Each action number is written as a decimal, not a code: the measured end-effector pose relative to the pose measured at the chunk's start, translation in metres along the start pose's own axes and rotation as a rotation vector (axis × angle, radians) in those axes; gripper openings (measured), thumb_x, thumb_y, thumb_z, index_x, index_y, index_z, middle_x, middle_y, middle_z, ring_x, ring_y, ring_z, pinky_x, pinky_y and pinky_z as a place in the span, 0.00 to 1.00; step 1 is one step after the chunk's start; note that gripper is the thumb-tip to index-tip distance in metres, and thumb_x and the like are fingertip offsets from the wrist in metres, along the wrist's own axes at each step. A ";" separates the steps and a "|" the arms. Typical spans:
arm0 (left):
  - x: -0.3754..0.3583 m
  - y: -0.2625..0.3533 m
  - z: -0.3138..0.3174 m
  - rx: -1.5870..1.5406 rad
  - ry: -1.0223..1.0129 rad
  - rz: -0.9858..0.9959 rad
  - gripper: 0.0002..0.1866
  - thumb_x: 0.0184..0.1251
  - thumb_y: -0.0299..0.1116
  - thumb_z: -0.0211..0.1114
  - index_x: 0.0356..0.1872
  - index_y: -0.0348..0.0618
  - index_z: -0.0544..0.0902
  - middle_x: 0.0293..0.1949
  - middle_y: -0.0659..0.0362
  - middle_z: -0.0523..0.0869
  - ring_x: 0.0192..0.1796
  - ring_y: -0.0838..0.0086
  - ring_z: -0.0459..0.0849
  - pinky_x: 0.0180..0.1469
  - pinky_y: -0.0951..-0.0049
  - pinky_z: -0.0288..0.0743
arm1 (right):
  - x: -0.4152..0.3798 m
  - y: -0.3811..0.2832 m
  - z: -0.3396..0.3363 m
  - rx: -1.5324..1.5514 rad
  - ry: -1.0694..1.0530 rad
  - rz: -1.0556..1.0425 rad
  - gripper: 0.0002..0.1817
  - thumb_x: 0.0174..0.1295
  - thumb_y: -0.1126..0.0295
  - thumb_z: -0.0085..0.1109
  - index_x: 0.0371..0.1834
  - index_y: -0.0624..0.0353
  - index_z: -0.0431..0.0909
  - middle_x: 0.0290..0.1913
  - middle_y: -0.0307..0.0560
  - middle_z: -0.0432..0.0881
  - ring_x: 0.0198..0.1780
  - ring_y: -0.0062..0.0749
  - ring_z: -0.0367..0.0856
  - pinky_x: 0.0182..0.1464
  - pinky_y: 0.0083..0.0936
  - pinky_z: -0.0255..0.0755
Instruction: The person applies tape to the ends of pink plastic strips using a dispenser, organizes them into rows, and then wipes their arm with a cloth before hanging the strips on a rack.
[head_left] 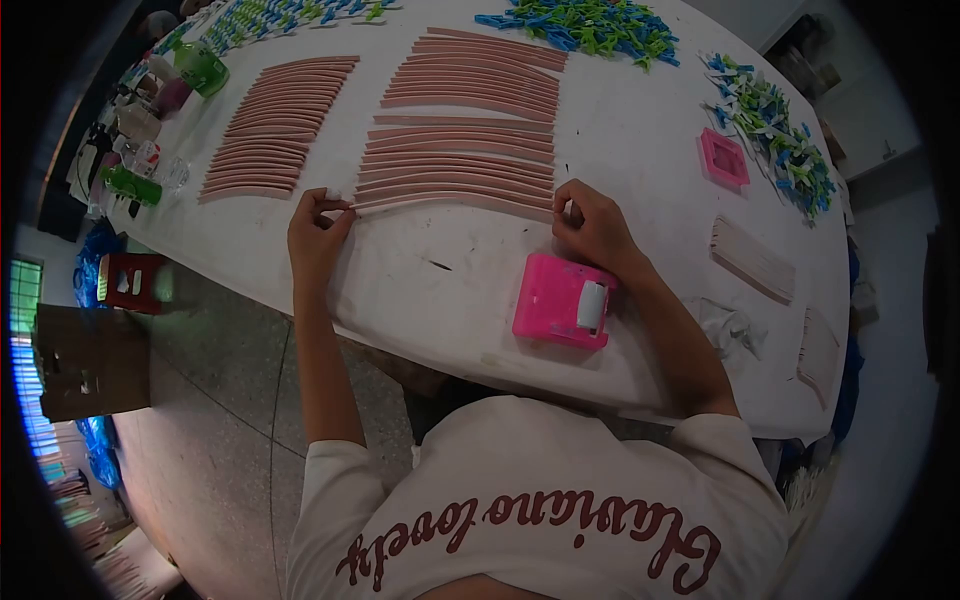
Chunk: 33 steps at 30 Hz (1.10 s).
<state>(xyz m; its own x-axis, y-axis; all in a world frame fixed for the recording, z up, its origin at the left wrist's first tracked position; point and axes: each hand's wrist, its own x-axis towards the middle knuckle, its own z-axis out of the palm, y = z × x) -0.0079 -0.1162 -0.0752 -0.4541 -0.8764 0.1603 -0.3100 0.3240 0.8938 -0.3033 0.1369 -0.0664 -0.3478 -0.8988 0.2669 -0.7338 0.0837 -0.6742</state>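
Observation:
My left hand [320, 235] pinches the left end of the nearest pinkish-brown strip [450, 199], fingertips closed. At the strip's right end my right hand [595, 222] is also closed, thumb against fingers. The strip bows slightly upward between them. Beyond it lies a wide row of similar thin strips [460, 143], roughly parallel, with small gaps. A second, narrower group of strips [265, 130] lies to the left. Just below my right hand stands a bright pink plastic box [545, 300] with a white roller [592, 304] in its top.
Blue, green and white clip-like pieces are heaped at the back [600, 30] and right [780, 140]. Near the right heap lies a pink tray [724, 158]. Pale strips [752, 262] and crumpled plastic [728, 328] are at right. Green bottles [200, 68] stand along the left edge.

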 end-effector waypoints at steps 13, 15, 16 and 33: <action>0.001 -0.002 0.001 0.052 0.010 0.014 0.18 0.55 0.27 0.72 0.47 0.39 0.78 0.37 0.64 0.88 0.27 0.84 0.74 0.34 0.80 0.71 | -0.001 -0.001 0.000 -0.004 0.014 0.002 0.10 0.50 0.77 0.62 0.35 0.56 0.73 0.32 0.42 0.79 0.27 0.32 0.81 0.33 0.29 0.75; 0.002 -0.002 0.002 0.058 0.017 0.016 0.18 0.55 0.28 0.72 0.46 0.39 0.79 0.37 0.64 0.88 0.28 0.83 0.74 0.34 0.79 0.71 | -0.001 -0.001 0.000 0.000 0.016 -0.005 0.10 0.49 0.77 0.62 0.35 0.56 0.73 0.32 0.42 0.79 0.27 0.32 0.81 0.33 0.29 0.75; 0.001 -0.003 0.002 0.058 0.017 0.015 0.18 0.55 0.28 0.72 0.46 0.39 0.79 0.37 0.64 0.88 0.28 0.83 0.74 0.34 0.79 0.71 | -0.001 -0.001 0.001 -0.003 0.016 -0.003 0.10 0.49 0.77 0.62 0.35 0.56 0.73 0.32 0.42 0.79 0.27 0.32 0.80 0.33 0.29 0.75; -0.002 -0.004 0.004 0.113 0.070 0.023 0.18 0.55 0.28 0.74 0.45 0.37 0.79 0.34 0.63 0.87 0.28 0.82 0.75 0.34 0.78 0.72 | -0.002 0.006 0.004 0.081 0.091 -0.072 0.10 0.52 0.79 0.64 0.36 0.58 0.74 0.22 0.38 0.71 0.20 0.18 0.66 0.26 0.21 0.64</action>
<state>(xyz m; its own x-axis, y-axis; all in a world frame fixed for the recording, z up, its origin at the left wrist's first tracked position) -0.0096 -0.1143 -0.0804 -0.4043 -0.8896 0.2127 -0.3938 0.3791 0.8374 -0.3048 0.1378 -0.0734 -0.3499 -0.8580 0.3759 -0.7109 -0.0181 -0.7031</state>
